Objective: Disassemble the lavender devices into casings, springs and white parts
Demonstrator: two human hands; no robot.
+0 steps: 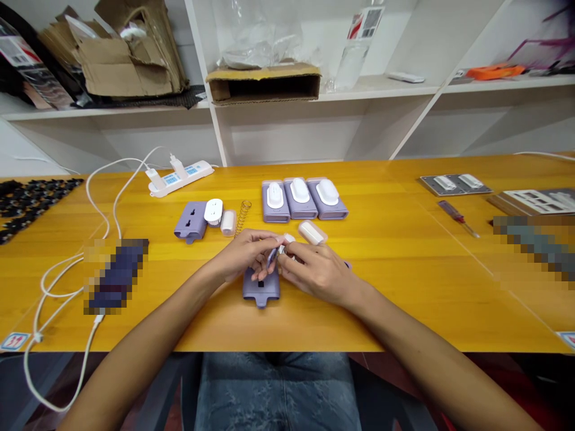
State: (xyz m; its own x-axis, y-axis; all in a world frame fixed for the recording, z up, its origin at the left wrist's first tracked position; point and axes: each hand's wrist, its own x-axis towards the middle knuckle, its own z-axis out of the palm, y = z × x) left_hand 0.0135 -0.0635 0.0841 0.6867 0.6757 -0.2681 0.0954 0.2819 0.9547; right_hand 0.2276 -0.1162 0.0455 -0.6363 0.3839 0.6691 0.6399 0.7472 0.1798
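Two hands together: left hand [247, 254] and right hand [317, 269] at a flat purple plastic holder [261, 294]

Behind everything, a white open-fronted shelving unit [368, 129]. In front, a yellow-orange wooden tabletop [395, 287]. On the shelf at left, a torn brown cardboard box [130, 69]. Below, over the tabletop's left side, a looped white cable [44, 284], and farther back a long white power strip [197, 173].

Toward the back at centre, three purple box-shaped cases [333, 211] side by side, with a white rounded piece [327, 191] on top of each. To their left, a slotted purple panel [189, 220] just beside a white rounded-square adapter [214, 209].

Closest to the seated person among these, the flat purple plastic holder: flat on the tabletop, tab toward the person, far end hidden by fingers. Long axis apparently front to back, though hard to confirm with that end covered. Left hand nearer, directly over the far end in this view; right hand off to the right. Cannot tell about contact with the holder.

Just beyond the right hand, a white cylinder in clear wrapping [312, 232]; beyond the left, a coiled bronze-coloured wire [243, 216].

Smallest of all, at the fingertips: left hand curled and clamped on a thin purple piece [272, 257], right hand pinched on a small white piece [281, 249]. White piece just beyond and right of the holder's visible part, immediately right of the thin purple piece. Joined or separate, cannot tell.
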